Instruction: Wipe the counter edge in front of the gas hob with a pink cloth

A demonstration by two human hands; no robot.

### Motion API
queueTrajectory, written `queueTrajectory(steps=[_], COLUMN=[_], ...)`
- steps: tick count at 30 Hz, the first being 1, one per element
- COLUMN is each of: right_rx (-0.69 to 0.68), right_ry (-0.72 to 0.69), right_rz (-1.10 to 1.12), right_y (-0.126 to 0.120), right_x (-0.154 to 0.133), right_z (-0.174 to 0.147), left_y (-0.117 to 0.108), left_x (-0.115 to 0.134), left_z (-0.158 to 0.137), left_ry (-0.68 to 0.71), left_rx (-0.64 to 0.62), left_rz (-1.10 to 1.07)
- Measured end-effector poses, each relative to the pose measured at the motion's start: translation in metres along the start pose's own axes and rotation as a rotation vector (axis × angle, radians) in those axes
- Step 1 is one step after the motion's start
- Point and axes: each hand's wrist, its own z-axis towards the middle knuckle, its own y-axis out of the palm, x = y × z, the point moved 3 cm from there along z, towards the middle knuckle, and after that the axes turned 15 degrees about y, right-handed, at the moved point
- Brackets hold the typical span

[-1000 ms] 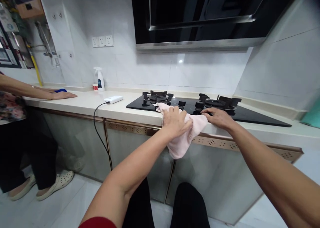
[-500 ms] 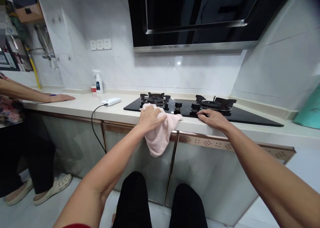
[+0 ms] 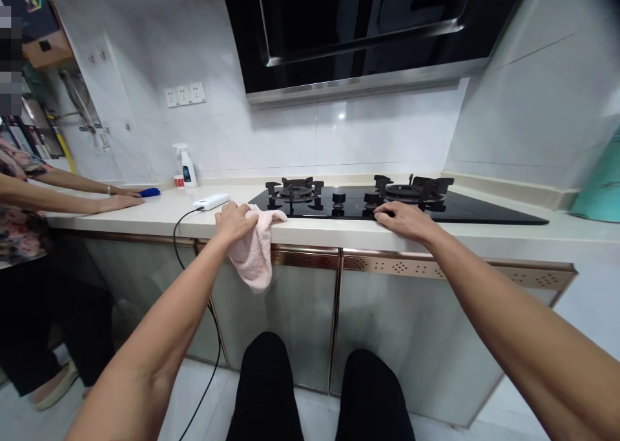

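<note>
Bunched under my left hand (image 3: 235, 223) is a pink cloth (image 3: 258, 254), pressed against the white countertop (image 3: 310, 233) just left of the stove. One part of the cloth hangs down over the counter's front edge. My right hand (image 3: 404, 220) rests at the front edge of the black gas stove (image 3: 484, 208), its fingers loosely bent and holding nothing visible. Its fingertips are close to a black knob (image 3: 372, 201); whether they touch it I cannot tell. A second knob (image 3: 339, 201) stands further left, between the two burners.
A white device (image 3: 212, 201) with a black cable (image 3: 177, 247) lies left of my left hand. Behind it stand a spray bottle (image 3: 188, 168) and a small red-and-white tub (image 3: 179, 181). At far left, another person's hands (image 3: 119, 202) rest on the counter, near a blue object (image 3: 150, 192).
My left hand has slid left along the counter's front with the cloth, away from the stove. My right hand stays by the knob. The other person's second hand and the blue object now show.
</note>
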Motion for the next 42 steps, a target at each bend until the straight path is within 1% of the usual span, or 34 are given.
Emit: queueTrajectory(steps=[3,6,11,16,18,20,22,24,27,31,35,42], right_rx=[-0.013,-0.015,0.0,0.011,0.014,0.021,0.027,0.027,0.02,0.021,0.01,0.025], right_ry=[0.026,0.025,0.022,0.022,0.007,-0.013,-0.028,-0.033,-0.029,-0.021,-0.025,-0.016], right_rz=[-0.011,-0.007,-0.004,-0.021,-0.024,-0.023,-0.017,-0.009,-0.002,0.003,0.015,0.022], right_y=[0.0,0.0,-0.001,0.002,0.004,0.006,0.007,0.007,0.007,0.004,0.003,0.003], right_x=[0.0,0.0,-0.001,0.002,0.004,0.007,0.009,0.01,0.009,0.007,0.007,0.006], right_z=[0.0,0.0,-0.001,0.001,0.004,0.007,0.009,0.009,0.008,0.005,0.004,0.002], left_y=[0.0,0.002,0.007,0.01,0.011,0.012,0.013,0.014,0.013,0.011,0.01,0.005], left_x=[0.019,0.047,0.107,0.167,0.183,0.191,0.191,0.185,0.171,0.148,0.115,0.044], left_z=[-0.001,-0.002,-0.003,-0.006,-0.008,-0.009,-0.009,-0.01,-0.012,-0.013,-0.013,-0.016], left_ry=[-0.015,0.045,0.183,0.323,0.364,0.39,0.411,0.437,0.45,0.414,0.339,0.192], left_rx=[0.005,0.031,0.122,0.164,0.185,0.212,0.231,0.234,0.225,0.217,0.197,0.143], left_rz=[0.015,0.019,0.004,-0.043,-0.048,-0.046,-0.057,-0.081,-0.114,-0.11,-0.059,0.024])
